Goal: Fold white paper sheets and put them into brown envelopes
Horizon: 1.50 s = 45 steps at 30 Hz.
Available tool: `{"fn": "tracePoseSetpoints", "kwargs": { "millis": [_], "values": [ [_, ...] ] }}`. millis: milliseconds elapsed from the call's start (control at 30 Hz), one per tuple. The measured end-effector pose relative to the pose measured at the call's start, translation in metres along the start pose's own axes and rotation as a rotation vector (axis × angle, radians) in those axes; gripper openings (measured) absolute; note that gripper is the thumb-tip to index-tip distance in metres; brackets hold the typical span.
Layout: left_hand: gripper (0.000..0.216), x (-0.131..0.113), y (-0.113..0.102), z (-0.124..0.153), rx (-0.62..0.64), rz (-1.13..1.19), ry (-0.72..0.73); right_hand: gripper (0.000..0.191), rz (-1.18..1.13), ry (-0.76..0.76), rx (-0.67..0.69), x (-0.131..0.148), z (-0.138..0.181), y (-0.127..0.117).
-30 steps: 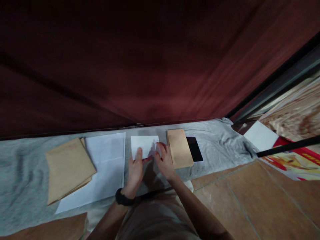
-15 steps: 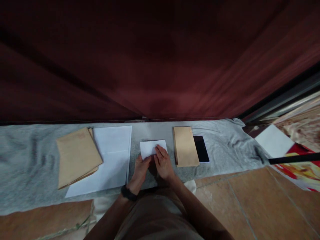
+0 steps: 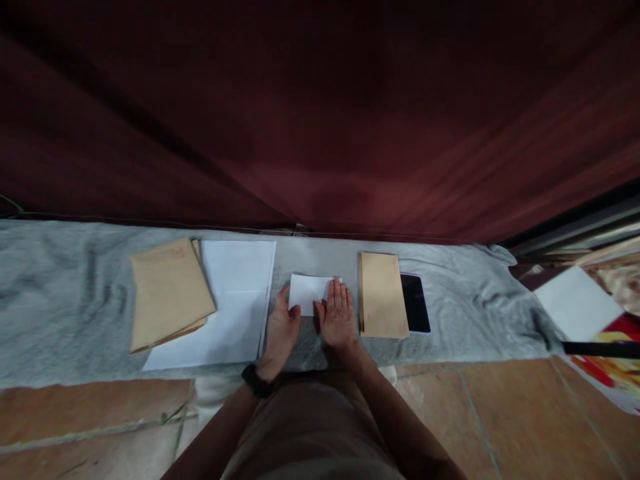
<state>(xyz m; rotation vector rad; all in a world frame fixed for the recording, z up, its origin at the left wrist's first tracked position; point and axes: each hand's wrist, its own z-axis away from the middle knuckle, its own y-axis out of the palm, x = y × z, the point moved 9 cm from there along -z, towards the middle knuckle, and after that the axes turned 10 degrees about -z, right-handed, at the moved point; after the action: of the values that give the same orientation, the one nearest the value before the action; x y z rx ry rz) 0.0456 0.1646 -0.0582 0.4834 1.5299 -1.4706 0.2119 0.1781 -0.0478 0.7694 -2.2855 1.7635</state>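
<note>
A small folded white paper (image 3: 307,292) lies on the grey cloth (image 3: 60,293) in front of me. My right hand (image 3: 339,317) lies flat on its right part, fingers stretched out together. My left hand (image 3: 281,331), with a dark band on its wrist, rests at the paper's left edge, thumb touching it, fingers loosely apart. Neither hand lifts anything.
Left of the paper lie white sheets (image 3: 235,300) with a stack of brown envelopes (image 3: 167,293) partly on them. To the right, a brown envelope pile (image 3: 381,293) sits beside a dark phone (image 3: 416,303). A dark red curtain (image 3: 320,113) hangs behind. Tiled floor (image 3: 500,420) is near me.
The white paper has become smaller, folded down. My right hand went from pressing with fingertips to lying flat on it. The view shifted, so everything sits further right.
</note>
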Motion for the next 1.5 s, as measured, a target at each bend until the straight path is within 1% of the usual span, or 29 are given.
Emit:
{"fn": "tracePoseSetpoints", "kwargs": {
  "millis": [100,267,400,533,567,600,667,733,767,833,933,1033,1133,1267,1333,1433,1500],
  "values": [
    [0.053,-0.007,-0.007,0.002,-0.095,-0.163,0.133,0.066,-0.003,0.0,0.006,0.0,0.0,0.001],
    [0.046,-0.014,-0.007,-0.003,-0.105,-0.253,0.196,0.066,-0.034,0.01,-0.019,0.001,0.001,-0.001],
    [0.049,-0.038,-0.005,-0.001,-0.105,-0.528,0.286,0.066,-0.017,0.026,-0.002,0.001,0.001,-0.001],
    [0.054,-0.062,0.007,0.012,-0.142,-0.734,0.419,0.064,0.027,0.016,0.032,0.002,0.001,0.0],
    [0.054,-0.065,0.014,0.014,-0.134,-0.757,0.46,0.063,0.034,0.017,0.039,0.001,0.001,0.001],
    [0.054,-0.067,0.024,0.016,-0.101,-0.764,0.512,0.061,0.04,0.02,0.048,0.0,0.001,0.002],
    [0.054,-0.067,0.044,0.018,0.011,-0.738,0.618,0.058,0.045,0.025,0.072,-0.001,0.001,0.005],
    [0.054,-0.062,0.056,0.017,0.1,-0.705,0.67,0.058,0.046,0.039,0.086,-0.003,0.001,0.007],
    [0.055,-0.059,0.057,0.015,0.114,-0.698,0.67,0.058,0.045,0.049,0.086,-0.004,0.001,0.007],
    [0.058,-0.052,0.053,0.011,0.097,-0.701,0.643,0.059,0.039,0.073,0.074,-0.006,0.002,0.007],
    [0.061,-0.044,0.043,0.008,0.049,-0.718,0.592,0.061,0.018,0.096,0.042,-0.007,0.004,0.005],
    [0.062,-0.037,0.036,0.009,-0.003,-0.718,0.536,0.066,0.0,0.098,-0.026,-0.008,0.007,0.001],
    [0.062,-0.035,0.033,0.01,-0.046,-0.715,0.498,0.071,-0.005,0.077,-0.095,-0.008,0.011,-0.004],
    [0.063,-0.036,0.031,0.011,-0.071,-0.721,0.481,0.074,0.014,0.076,-0.134,-0.008,0.022,-0.008],
    [0.063,-0.036,0.03,0.011,-0.08,-0.723,0.483,0.071,0.017,0.052,-0.129,-0.004,0.03,-0.01],
    [0.062,-0.036,0.03,0.012,-0.084,-0.73,0.5,0.066,0.0,-0.071,-0.042,0.011,0.044,-0.009],
    [0.062,-0.035,0.03,0.011,-0.086,-0.725,0.499,0.065,-0.008,-0.117,0.004,0.016,0.053,-0.01]
  ]
}}
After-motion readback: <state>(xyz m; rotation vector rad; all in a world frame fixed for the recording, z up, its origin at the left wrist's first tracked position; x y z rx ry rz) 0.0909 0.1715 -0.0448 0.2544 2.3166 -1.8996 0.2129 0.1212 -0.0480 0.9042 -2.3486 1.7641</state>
